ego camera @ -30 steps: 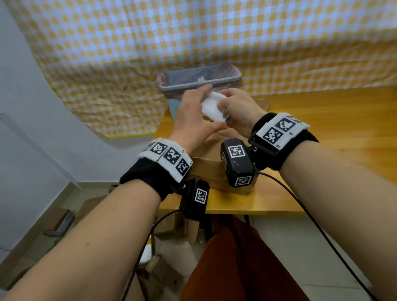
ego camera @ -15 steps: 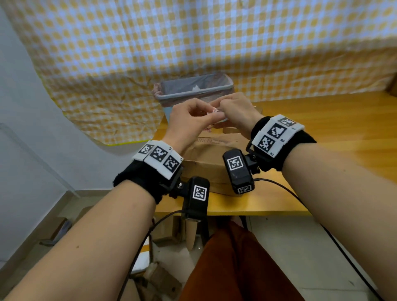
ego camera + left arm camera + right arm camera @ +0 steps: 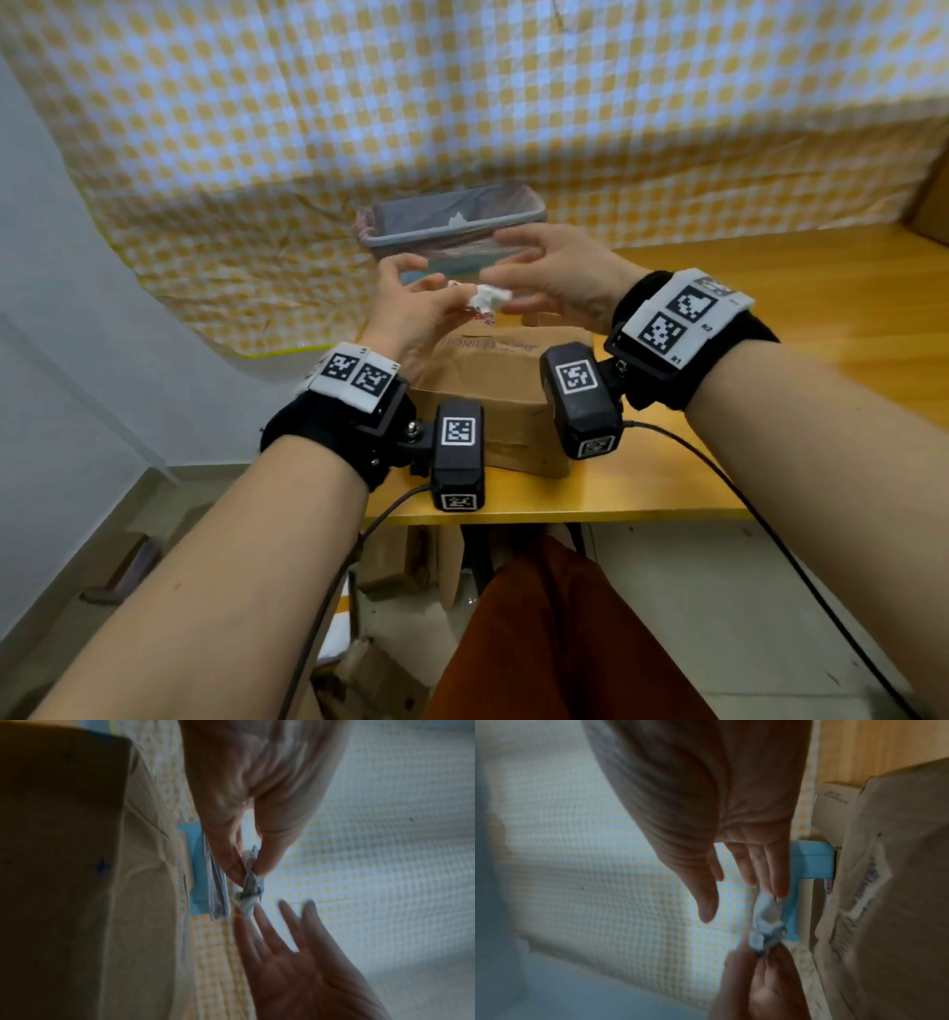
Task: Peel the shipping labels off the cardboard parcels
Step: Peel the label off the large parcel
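Observation:
A small crumpled white shipping label (image 3: 488,303) hangs above the brown cardboard parcel (image 3: 493,390) at the table's near left corner. My left hand (image 3: 452,295) pinches the label between thumb and fingertip, as the left wrist view shows at the label (image 3: 250,876). My right hand (image 3: 500,262) is blurred, its fingers spread and straight just right of the label. In the right wrist view the straight fingertips (image 3: 780,890) touch the label's upper end (image 3: 766,912), while the left hand (image 3: 765,957) pinches its lower end. The parcel's top shows torn paper and print.
A light-blue waste bin (image 3: 452,221) with a grey rim and liner bag stands right behind the parcel, against the yellow checked cloth. The wooden table (image 3: 770,334) stretches right, with another cardboard box (image 3: 934,205) at its far right. More boxes lie on the floor under the table.
Both hands were pressing the white label into a ball over the parcel. The right hand has now let go and spread its fingers; the left still pinches the smaller wad.

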